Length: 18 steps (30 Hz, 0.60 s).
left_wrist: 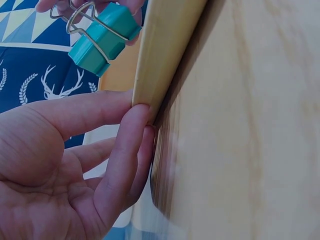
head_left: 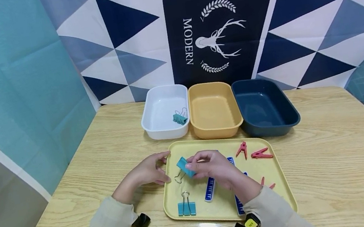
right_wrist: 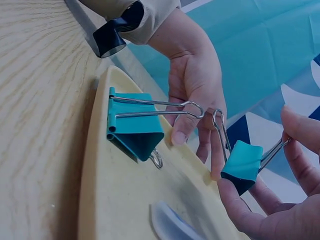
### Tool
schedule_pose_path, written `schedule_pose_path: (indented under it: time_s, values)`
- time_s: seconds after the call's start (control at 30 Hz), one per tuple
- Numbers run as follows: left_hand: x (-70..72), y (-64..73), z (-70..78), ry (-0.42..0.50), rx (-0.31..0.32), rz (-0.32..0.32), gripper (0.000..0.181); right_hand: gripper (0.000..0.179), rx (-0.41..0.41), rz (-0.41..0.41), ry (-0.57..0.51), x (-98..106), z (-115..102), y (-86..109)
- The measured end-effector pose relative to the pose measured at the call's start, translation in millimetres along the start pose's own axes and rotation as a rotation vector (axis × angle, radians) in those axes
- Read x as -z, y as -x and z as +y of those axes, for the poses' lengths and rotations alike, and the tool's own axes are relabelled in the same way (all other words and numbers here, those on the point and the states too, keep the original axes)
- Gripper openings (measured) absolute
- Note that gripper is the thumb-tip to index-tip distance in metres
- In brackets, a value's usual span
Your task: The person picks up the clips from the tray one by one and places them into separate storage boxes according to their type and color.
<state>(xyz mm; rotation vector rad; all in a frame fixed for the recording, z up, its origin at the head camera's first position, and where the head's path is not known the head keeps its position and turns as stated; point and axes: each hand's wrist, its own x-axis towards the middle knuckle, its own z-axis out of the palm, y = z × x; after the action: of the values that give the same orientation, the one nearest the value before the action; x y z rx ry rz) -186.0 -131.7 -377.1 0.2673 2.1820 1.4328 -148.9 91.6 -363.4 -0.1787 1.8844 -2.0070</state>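
Note:
My right hand (head_left: 213, 167) pinches a teal binder clip (head_left: 183, 165) above the left part of a yellow tray (head_left: 257, 169). In the right wrist view, finger and thumb hold that clip (right_wrist: 243, 160) by a wire handle and its body. My left hand (head_left: 148, 170) holds the tray's left edge. The left wrist view has the tray rim (left_wrist: 150, 75) between its fingers (left_wrist: 132, 130). A second teal binder clip (head_left: 187, 208) lies in the tray's near left corner, handles pointing away. Another teal binder clip (head_left: 179, 119) lies in the white box (head_left: 160, 132).
Beside the white box stand a yellow box (head_left: 218, 131) and a dark blue box (head_left: 272, 129), touching in a row behind the tray. Several blue-and-white strips (head_left: 210, 189) lie mid-tray, partly under my right arm. Red clothespins (head_left: 261, 153) lie on its right side.

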Motion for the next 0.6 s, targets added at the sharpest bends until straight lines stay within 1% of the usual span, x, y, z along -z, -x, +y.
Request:
schedule_pose_path:
  time_s: [0.2,0.33,0.6]
  values:
    - [0.4,-0.6,-1.4,0.001,-0.007,-0.009,0.086,0.013,-0.005,0.023,-0.025,1.4,-0.9,-3.0]
    - [0.6,-0.7,-2.2,0.001,-0.013,-0.016,0.086,0.014,0.009,0.038,-0.042,1.5,-2.6,-4.9]
    - [0.3,-1.0,-1.7,-0.004,-0.007,-0.006,0.085,0.013,0.024,0.044,-0.050,0.9,-7.4,-7.0]
